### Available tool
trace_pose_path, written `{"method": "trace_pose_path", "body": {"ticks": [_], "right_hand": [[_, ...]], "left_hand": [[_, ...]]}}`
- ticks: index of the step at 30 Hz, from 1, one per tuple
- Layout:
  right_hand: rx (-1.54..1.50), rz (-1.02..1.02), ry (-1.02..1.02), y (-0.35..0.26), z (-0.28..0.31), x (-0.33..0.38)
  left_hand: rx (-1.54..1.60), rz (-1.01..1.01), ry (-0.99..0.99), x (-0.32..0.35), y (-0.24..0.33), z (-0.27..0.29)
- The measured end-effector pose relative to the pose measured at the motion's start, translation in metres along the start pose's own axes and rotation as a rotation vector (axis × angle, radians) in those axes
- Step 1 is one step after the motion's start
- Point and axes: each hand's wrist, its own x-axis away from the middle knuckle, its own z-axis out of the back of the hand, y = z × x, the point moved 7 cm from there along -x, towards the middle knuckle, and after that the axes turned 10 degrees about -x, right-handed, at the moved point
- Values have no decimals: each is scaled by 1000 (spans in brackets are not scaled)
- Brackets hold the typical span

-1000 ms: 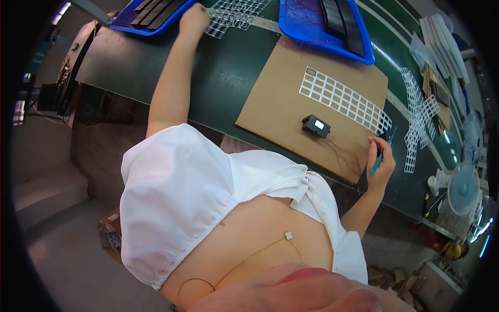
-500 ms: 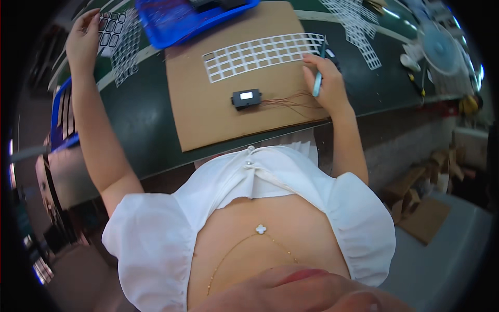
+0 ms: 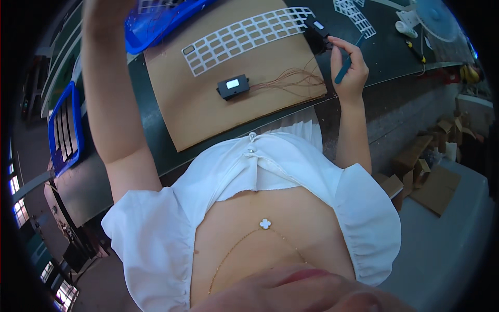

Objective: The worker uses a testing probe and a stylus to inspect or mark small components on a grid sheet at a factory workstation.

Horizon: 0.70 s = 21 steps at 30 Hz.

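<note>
In my right hand is a pair of slim teal tweezers, held across the palm beside the cardboard's right edge. Its thumb and forefinger come close to a small black module with a white label; whether they touch it I cannot tell. My left hand reaches far out at the upper left, blurred and cut by the top edge, fingers out of sight. A white grid sheet lies on the brown cardboard. Nearer me sits a black box with a white label and thin reddish wires.
A blue tray stands at the upper left, partly behind my left arm. Another blue tray with dark strips is farther left. More white grid pieces, a fan and cutters lie right. Cardboard boxes sit lower right.
My left hand has moved from the grid pieces at upper left to the top edge, over the blue tray. My right hand has moved right, away from the grid sheet, tweezers still held.
</note>
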Motion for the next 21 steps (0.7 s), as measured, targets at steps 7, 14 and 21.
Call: {"method": "trace_pose_path", "body": {"ticks": [7, 14, 21], "right_hand": [[-101, -158, -113, -5, -27, 1], [-171, -123, -250, -63, -81, -48], [-473, -172, -71, -66, -63, -69]], "left_hand": [[43, 396, -265, 50, -43, -141], [155, 236, -306, -2, 63, -202], [378, 232, -469, 9, 88, -235]]}}
